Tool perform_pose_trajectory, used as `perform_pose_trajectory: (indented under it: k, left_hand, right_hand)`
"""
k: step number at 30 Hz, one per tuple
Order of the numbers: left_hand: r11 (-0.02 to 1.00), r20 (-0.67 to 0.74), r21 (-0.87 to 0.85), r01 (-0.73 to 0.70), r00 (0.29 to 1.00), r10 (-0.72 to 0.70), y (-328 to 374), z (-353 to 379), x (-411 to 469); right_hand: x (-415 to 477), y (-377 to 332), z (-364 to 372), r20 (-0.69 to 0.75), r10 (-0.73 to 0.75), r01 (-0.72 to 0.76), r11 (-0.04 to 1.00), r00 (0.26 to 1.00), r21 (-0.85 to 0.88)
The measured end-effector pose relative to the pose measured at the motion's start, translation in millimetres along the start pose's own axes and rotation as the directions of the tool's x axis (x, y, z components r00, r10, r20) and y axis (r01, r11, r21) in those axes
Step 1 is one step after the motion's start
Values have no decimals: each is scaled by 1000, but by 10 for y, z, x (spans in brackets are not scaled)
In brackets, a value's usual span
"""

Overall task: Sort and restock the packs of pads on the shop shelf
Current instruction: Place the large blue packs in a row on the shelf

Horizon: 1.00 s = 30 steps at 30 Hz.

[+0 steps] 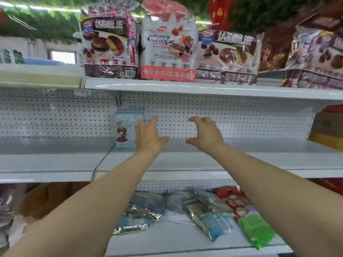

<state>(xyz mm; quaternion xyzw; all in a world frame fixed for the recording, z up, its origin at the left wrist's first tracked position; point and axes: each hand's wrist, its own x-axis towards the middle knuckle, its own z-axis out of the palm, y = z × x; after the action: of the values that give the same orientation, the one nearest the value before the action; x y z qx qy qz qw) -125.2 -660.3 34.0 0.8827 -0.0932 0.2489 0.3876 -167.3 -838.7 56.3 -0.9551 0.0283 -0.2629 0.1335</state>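
Our bare arms (92, 210) reach up. Our left hand (148, 136), open, is beside the pale blue plastic pack of pads (126, 127) standing on the white metal shelf (259, 156). Our right hand (206, 134) is open and empty. The pack looks light and squashy, so we'd hold its sides.

1 wide-angle head-worn camera faces the shop's middle shelf (185, 160) close and square-on; top shelf (204, 89) crosses the upper frame, forearms (89, 210) enter from both lower corners.

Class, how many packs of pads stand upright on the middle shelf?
1: the light blue pack against the back panel, partly behind the left hand; another could hide there.
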Motion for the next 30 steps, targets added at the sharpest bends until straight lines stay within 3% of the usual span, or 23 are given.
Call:
perform_pose_trajectory:
  k: [14,23,30]
  left_hand:
    - [974,202,-84,-212,953,224,2205,1088,-1715]
    - [930,351,-185,-319,862,366,3328,2242,-2278]
    - [915,425,-259,-309,815,395,4095,3344,-2523]
  right_hand:
    - [-1789,2174,-1753,-14,244,-244,963,970,-117]
    - [-2480,3560,-2300,-94,468,-477,864,879,-159]
    - [-2614,4707,-2426,-163,586,-607,783,793,-139]
